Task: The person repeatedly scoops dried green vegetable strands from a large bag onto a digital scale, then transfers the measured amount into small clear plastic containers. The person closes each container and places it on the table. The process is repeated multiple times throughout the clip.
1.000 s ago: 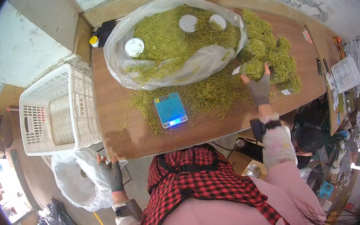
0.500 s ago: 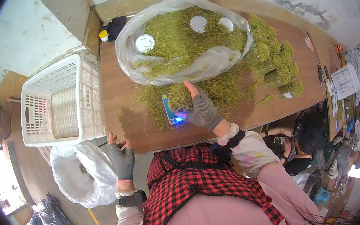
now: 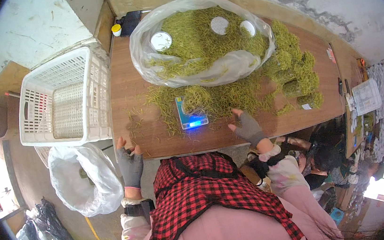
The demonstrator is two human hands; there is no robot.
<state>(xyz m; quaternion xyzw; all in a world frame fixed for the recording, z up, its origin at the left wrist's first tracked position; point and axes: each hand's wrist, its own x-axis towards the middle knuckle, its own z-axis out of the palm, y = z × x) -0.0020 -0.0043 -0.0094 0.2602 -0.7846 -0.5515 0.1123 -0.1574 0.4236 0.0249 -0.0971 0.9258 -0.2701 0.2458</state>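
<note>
Green needle-like leaves (image 3: 227, 94) lie heaped across the middle of the wooden table (image 3: 128, 99), and a small clump of them sits on the digital scale (image 3: 190, 115), whose front edge glows blue. Just beside the scale, toward the near edge of the table, the right hand (image 3: 248, 127) in a grey fingerless glove rests flat with fingers spread, holding nothing, its fingertips touching the fringe of the loose leaves. At the near left edge of the table the left hand (image 3: 129, 162), gloved the same way, has its fingers hooked over the rim; it grips nothing else. Behind the scale a large clear plastic bag (image 3: 238, 65) lies open, full of more leaves, with three round white lids (image 3: 161, 41) on top. Small packed bundles (image 3: 299, 86) stand at the right end of the pile. A white plastic crate (image 3: 59, 99) stands left of the table, with a white sack (image 3: 85, 179) below it
</note>
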